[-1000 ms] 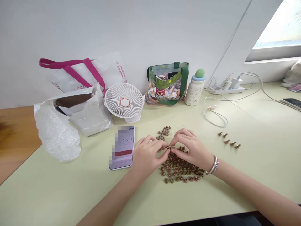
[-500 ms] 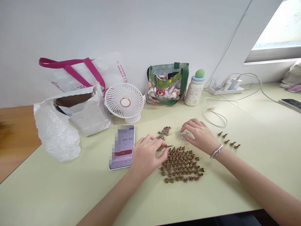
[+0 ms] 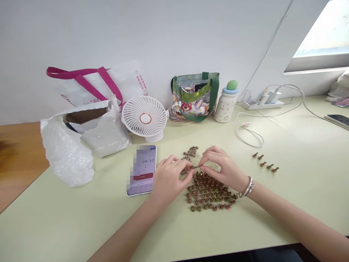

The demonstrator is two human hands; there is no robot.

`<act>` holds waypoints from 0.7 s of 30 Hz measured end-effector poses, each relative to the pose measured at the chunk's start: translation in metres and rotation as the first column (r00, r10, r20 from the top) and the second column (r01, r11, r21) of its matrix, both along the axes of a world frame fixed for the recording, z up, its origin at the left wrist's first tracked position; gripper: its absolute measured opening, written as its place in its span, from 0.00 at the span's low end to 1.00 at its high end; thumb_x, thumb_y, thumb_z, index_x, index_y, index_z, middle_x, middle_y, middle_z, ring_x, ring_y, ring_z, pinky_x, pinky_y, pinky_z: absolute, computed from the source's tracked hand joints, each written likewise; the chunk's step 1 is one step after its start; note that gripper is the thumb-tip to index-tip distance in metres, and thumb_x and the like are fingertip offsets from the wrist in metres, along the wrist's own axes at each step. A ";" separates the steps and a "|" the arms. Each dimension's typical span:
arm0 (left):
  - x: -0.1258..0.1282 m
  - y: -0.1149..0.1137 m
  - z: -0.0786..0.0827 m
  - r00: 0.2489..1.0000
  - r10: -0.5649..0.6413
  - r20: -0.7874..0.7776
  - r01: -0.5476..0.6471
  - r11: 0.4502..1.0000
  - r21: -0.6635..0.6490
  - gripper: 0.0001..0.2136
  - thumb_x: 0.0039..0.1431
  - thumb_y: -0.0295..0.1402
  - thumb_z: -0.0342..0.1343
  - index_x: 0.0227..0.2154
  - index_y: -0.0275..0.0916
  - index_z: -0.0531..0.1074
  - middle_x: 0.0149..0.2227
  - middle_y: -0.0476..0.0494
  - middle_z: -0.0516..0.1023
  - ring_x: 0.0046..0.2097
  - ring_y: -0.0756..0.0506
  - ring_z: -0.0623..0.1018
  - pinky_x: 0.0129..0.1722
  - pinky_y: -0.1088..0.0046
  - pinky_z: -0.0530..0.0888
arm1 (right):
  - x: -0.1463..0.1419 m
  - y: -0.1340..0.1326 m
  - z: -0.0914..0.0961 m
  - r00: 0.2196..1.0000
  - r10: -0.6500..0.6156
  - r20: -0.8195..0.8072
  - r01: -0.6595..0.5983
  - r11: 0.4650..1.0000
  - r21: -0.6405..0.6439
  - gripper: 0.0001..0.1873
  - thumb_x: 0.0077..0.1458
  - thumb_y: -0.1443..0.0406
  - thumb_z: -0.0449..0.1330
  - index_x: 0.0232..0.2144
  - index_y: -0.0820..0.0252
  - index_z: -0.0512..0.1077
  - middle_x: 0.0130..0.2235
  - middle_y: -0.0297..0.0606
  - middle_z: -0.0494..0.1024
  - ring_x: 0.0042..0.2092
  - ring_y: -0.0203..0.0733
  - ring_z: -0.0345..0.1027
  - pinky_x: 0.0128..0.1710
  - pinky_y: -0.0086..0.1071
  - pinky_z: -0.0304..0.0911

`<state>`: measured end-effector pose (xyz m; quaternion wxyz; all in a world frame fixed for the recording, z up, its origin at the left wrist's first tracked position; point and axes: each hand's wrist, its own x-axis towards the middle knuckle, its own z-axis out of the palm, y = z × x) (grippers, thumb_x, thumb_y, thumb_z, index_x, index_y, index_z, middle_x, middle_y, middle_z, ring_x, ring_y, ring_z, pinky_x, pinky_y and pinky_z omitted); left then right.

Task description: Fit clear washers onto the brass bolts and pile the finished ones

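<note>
Above screws (image 3: 208, 200), left fingers (image 3: 185, 165) and right fingers (image 3: 209, 157) pinch another screw (image 3: 196, 167).

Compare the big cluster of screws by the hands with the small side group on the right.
Count: the cluster has dozens of pieces; the side group has five.
Spacing: the cluster is packed close; the side group is looser.
View: the right hand partly hides the cluster, while the side group is fully visible.
Shared: both look brownish and metallic, and sit on the table.

Screw (image 3: 196, 167) partly hidden by hands (image 3: 170, 176) (image 3: 225, 168), window (image 3: 327, 31) and far-right phone (image 3: 338, 120) cut off at the edge
</note>
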<state>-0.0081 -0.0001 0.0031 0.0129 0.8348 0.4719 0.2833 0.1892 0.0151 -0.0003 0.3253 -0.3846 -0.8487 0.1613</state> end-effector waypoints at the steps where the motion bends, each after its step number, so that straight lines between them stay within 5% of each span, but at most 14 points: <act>1: 0.000 0.000 0.000 1.000 -0.005 0.002 0.005 1.000 0.001 0.03 0.54 0.33 0.54 0.30 0.43 0.71 0.28 0.55 0.76 0.36 0.49 0.72 0.34 0.71 0.65 | -0.001 -0.001 0.000 1.000 -0.008 -0.010 0.008 1.000 -0.003 0.02 0.54 0.65 0.56 0.31 0.56 0.68 0.32 0.36 0.74 0.42 0.43 0.62 0.44 0.40 0.59; 10: -0.002 -0.001 0.001 0.999 -0.044 0.018 0.044 0.999 0.010 0.05 0.56 0.34 0.52 0.28 0.43 0.71 0.29 0.54 0.76 0.36 0.48 0.71 0.34 0.71 0.65 | -0.006 -0.003 0.002 1.000 -0.018 -0.017 0.018 1.000 0.010 0.02 0.52 0.69 0.56 0.30 0.56 0.67 0.32 0.35 0.73 0.41 0.42 0.62 0.42 0.37 0.59; 21: -0.007 0.004 0.005 0.997 0.074 0.002 -0.074 0.996 0.056 0.08 0.57 0.31 0.49 0.25 0.41 0.69 0.27 0.53 0.75 0.36 0.48 0.71 0.32 0.71 0.63 | -0.024 -0.006 0.004 0.927 0.108 0.359 -0.179 0.969 0.170 0.05 0.55 0.68 0.53 0.29 0.57 0.68 0.37 0.36 0.74 0.47 0.43 0.60 0.46 0.38 0.55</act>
